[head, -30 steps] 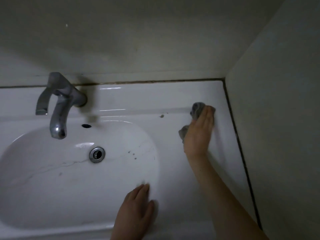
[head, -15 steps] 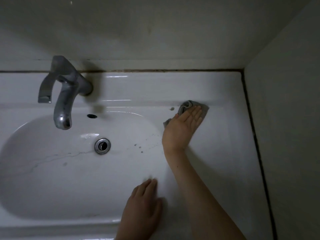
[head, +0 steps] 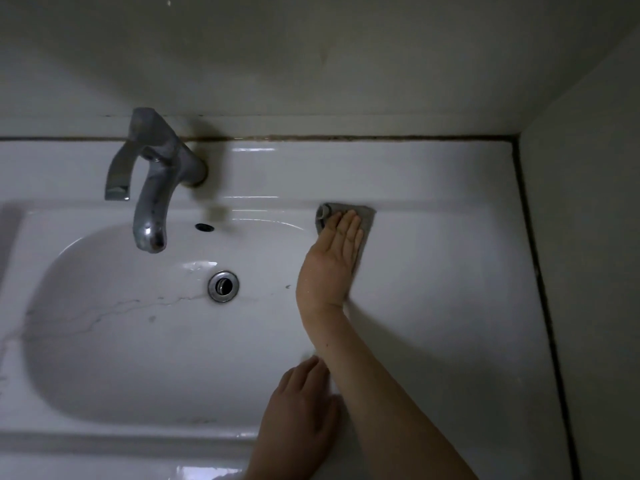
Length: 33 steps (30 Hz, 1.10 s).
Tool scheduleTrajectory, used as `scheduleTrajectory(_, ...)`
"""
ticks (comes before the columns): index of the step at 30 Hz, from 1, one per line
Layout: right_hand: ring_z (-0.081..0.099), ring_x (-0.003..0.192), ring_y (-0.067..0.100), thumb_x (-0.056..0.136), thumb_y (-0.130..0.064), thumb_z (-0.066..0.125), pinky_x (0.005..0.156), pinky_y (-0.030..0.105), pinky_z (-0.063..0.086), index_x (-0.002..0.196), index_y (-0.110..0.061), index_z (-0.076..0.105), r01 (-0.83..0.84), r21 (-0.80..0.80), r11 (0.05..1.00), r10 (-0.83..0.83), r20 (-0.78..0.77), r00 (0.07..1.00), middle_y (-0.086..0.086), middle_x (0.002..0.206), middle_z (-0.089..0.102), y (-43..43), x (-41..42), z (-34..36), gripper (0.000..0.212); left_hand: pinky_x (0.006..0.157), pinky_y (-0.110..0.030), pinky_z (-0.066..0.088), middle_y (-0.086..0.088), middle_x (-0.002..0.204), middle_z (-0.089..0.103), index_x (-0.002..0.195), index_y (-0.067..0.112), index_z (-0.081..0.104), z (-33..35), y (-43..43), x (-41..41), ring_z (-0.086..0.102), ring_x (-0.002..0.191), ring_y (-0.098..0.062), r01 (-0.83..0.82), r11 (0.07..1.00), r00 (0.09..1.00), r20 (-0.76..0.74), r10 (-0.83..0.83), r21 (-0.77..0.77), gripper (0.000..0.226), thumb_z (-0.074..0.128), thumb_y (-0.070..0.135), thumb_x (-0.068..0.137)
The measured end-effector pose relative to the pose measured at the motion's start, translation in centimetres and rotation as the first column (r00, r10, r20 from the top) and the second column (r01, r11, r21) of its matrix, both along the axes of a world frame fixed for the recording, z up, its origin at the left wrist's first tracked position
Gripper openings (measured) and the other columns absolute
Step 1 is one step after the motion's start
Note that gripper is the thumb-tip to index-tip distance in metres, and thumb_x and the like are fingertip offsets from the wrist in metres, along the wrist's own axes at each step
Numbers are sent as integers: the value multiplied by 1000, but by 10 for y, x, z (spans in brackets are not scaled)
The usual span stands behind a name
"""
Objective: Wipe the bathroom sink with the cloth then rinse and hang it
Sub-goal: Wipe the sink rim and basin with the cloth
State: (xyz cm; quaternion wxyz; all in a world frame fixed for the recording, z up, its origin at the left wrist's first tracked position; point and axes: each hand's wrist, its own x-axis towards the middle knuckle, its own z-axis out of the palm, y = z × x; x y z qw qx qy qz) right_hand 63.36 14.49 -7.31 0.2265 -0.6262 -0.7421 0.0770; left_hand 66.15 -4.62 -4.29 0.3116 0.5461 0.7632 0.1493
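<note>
While flat-fingered on cloth (head: 367, 220), right hand (head: 330, 263); left hand (head: 301, 414) flat on sink (head: 433, 306), faucet (head: 152, 188) apart.

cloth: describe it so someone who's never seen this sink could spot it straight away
Start at the white sink in the wall corner and go to its flat ledge right of the basin. There the right hand presses flat on a small cloth, which shows past the fingers. It is the only dull grey, soft thing on the glossy white surface, unlike the shiny metal faucet.

cloth (head: 367, 218): mostly under right hand (head: 332, 261) | sink (head: 433, 271): left end cropped | left hand (head: 301, 410): fingertips blurred
</note>
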Motion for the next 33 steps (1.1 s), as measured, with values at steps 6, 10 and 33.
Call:
scheduleTrajectory(6, 52, 125, 36, 84, -2, 40, 108, 46, 40, 124, 9, 55, -207, -56, 977, 186, -255, 949, 26, 130, 56, -5, 3, 13, 44, 104, -28, 42, 2, 141, 53, 139, 19, 51, 0, -2, 3, 51, 127, -19, -12, 1000, 1000, -10, 12, -28, 62, 42, 49, 85)
scheduleTrajectory(10, 55, 90, 3, 97, -2, 38, 81, 12, 44, 129, -6, 55, -268, -410, 872, -194, -792, 580, 0, 111, 62, 4, 32, 58, 36, 98, -25, 42, 1, 132, 62, 131, 18, 59, 1, -2, 3, 59, 119, -18, -21, 1000, 998, -58, 21, -14, 57, 50, 48, 84)
scheduleTrajectory(33, 17, 147, 21, 73, -72, 58, 120, 39, 14, 150, -6, 21, -695, -109, 711, 694, 267, 668, 10, 158, 22, 178, 137, 46, 108, 67, -20, 53, -1, 97, 76, 98, 18, 78, -19, 10, 6, 74, 79, -13, -62, 995, 992, -107, 71, 82, 57, 51, 51, 60)
